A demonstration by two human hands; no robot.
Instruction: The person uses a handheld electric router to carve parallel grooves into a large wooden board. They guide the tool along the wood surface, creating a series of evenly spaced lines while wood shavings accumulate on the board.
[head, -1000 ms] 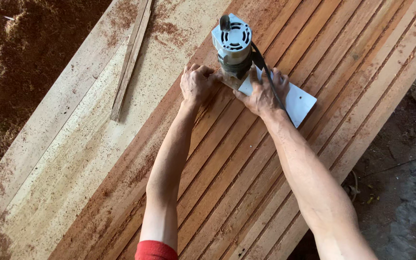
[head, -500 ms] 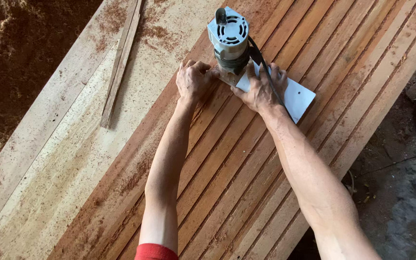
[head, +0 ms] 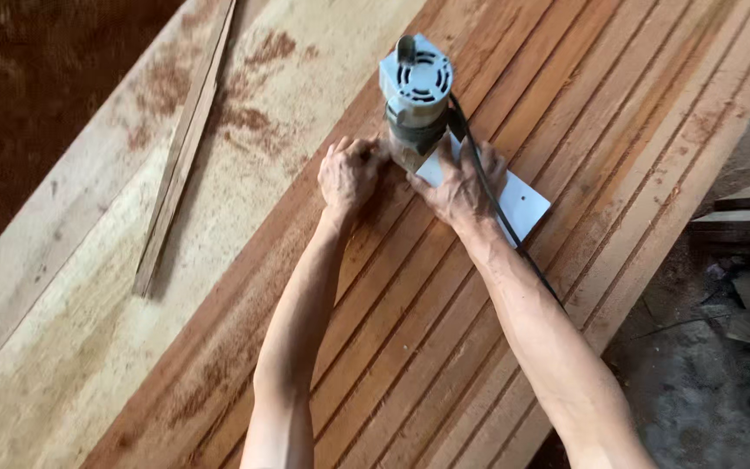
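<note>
Both hands and the router have slid slightly leftward along the grooved reddish board (head: 566,130); at left lies a thin wooden strip (head: 186,148), then the left hand (head: 349,174) and right hand (head: 462,187) grip the grey router (head: 416,95) at upper centre on its white base plate (head: 523,204)

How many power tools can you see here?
1: a grey trim router stands upright on the grooved reddish board, between the left hand and right hand.

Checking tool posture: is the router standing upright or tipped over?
Upright: the router stands motor-cap up, its white base plate flat on the grooved board.
</note>
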